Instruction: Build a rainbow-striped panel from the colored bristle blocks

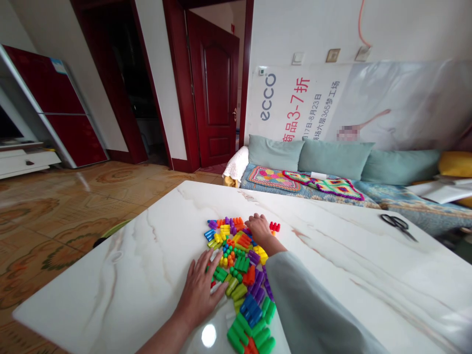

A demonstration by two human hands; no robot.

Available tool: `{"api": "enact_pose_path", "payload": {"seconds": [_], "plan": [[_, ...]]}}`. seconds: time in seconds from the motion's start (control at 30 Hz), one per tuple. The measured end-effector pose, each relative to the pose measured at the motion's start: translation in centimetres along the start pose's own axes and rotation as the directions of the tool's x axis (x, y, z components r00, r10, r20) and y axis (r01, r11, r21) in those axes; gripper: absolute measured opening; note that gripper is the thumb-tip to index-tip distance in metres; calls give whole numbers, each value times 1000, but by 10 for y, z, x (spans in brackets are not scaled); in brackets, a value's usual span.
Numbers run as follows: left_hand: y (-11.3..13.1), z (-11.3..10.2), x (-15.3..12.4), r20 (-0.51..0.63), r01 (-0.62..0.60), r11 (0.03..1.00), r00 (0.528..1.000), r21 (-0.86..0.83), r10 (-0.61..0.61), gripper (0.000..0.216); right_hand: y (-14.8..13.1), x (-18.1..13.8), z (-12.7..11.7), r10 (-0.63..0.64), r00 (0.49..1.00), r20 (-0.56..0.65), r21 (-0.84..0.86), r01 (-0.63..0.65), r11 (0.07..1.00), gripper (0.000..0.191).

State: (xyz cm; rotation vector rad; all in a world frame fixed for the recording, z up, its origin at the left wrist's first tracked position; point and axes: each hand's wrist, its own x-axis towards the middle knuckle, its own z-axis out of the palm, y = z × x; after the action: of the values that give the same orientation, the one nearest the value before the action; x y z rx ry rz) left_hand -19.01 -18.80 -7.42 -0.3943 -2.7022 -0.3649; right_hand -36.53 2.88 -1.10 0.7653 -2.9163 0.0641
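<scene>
Colourful plastic building blocks [241, 264] lie in a long loose pile on the white marble-patterned table [147, 275]. My left hand [201, 282] rests along the pile's left side, fingers spread and palm down. Its fingertips touch or cover some pieces, among them clear and green ones. At the far right end of the pile is my right hand [259, 228], fingers bent down among the blocks; whatever they grip is hidden beneath them. A red block [275, 226] lies just right of it. Nearer me are blue blocks [251, 310] and green blocks [239, 332].
Black-handled scissors [398, 225] lie near the table's far right edge. Behind the table stands a sofa [400, 201] with grey-green cushions [335, 158] and crocheted mats [275, 178]. Tiled floor [118, 196] and a dark red door [216, 88] are further off to the left.
</scene>
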Motion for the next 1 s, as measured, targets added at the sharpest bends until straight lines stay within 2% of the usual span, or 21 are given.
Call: {"api": "enact_pose_path", "payload": {"seconds": [0.13, 0.23, 0.33, 0.4, 0.47, 0.53, 0.6, 0.83, 0.93, 1.0], "plan": [[0, 0, 0, -6, -1, 1000, 1000, -1, 1, 67, 1, -1, -2, 64, 992, -105, 77, -56, 995, 21], [-1, 0, 0, -8, -1, 1000, 1000, 2, 1, 66, 19, -7, -12, 156, 959, -236, 177, -115, 978, 19], [-2, 2, 0, -18, -11, 1000, 1000, 11, 11, 66, 55, -23, -24, 279, 891, -359, 273, -186, 944, 25], [-3, 5, -1, -25, -14, 1000, 1000, 20, 15, 66, 79, -39, -27, 363, 826, -431, 331, -230, 915, 29], [-4, 8, -1, -38, -18, 999, 999, 29, 19, 65, 97, -56, -28, 429, 747, -508, 423, -218, 879, 28], [-6, 11, 0, -54, -23, 999, 998, 37, 25, 65, 106, -70, -26, 460, 696, -551, 494, -172, 853, 26], [-8, 13, 0, -63, -32, 999, 997, 43, 35, 65, 108, -77, -24, 450, 700, -555, 489, -163, 857, 24], [-9, 14, 2, -58, -47, 998, 997, 43, 50, 64, 105, -80, -21, 351, 813, -464, 315, -219, 924, 24], [-8, 12, 2, -53, -37, 998, 998, 41, 39, 64, 107, -79, -15, 391, 809, -438, 339, -255, 906, 23], [-8, 11, 3, -45, -35, 998, 998, 43, 37, 64, 110, -79, -7, 459, 784, -418, 368, -316, 874, 25]]}}
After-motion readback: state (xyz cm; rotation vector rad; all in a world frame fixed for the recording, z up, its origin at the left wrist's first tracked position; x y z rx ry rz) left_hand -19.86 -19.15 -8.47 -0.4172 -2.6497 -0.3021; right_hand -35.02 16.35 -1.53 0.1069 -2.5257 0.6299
